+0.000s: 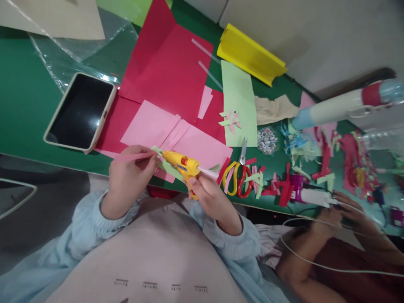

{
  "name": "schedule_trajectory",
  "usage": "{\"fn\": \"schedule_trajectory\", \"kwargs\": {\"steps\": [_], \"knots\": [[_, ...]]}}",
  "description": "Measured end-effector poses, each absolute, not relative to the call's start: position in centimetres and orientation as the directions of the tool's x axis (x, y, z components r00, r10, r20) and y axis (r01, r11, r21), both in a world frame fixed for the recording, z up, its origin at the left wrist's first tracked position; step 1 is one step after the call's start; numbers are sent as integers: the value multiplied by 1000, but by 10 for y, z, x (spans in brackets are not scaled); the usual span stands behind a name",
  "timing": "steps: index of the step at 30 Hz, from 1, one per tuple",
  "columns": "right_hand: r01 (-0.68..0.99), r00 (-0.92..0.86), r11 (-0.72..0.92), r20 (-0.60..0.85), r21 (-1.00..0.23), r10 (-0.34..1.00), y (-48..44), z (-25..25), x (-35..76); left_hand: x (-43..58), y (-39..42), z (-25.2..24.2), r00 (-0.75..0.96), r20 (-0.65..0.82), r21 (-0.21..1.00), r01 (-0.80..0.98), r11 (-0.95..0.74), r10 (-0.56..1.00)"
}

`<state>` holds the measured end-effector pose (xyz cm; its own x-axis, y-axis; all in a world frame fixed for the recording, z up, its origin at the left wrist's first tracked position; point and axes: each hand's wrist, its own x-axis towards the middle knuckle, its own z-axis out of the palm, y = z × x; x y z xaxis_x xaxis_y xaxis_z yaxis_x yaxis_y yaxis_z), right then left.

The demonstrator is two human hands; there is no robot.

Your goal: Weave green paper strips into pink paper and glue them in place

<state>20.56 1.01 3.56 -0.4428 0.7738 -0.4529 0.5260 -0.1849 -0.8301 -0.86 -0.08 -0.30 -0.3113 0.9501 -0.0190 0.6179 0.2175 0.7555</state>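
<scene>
My right hand (210,194) is wrapped round a yellow glue gun (181,164), its nozzle pointing left at a small pale green paper piece (157,150). My left hand (129,173) pinches a thin pink paper strip (132,157) that meets the green piece at the nozzle. Both hands hover at the near edge of the green table (25,101), over pink paper sheets (151,126).
A tablet (80,110) lies at the left; red sheets (170,63), a light green sheet (239,105) and a yellow folded card (249,52) lie behind. Red-and-yellow scissors (238,174) and paper scraps sit to the right, where another person's hands (334,210) work with a white-cabled tool.
</scene>
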Motion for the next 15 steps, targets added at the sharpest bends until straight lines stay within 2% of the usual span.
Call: {"fn": "schedule_trajectory", "kwargs": {"steps": [15], "knots": [[518, -457, -187, -455, -835, 764, 13, 32, 210, -8, -2, -3, -306, 2, 753, 627, 200, 952]]}}
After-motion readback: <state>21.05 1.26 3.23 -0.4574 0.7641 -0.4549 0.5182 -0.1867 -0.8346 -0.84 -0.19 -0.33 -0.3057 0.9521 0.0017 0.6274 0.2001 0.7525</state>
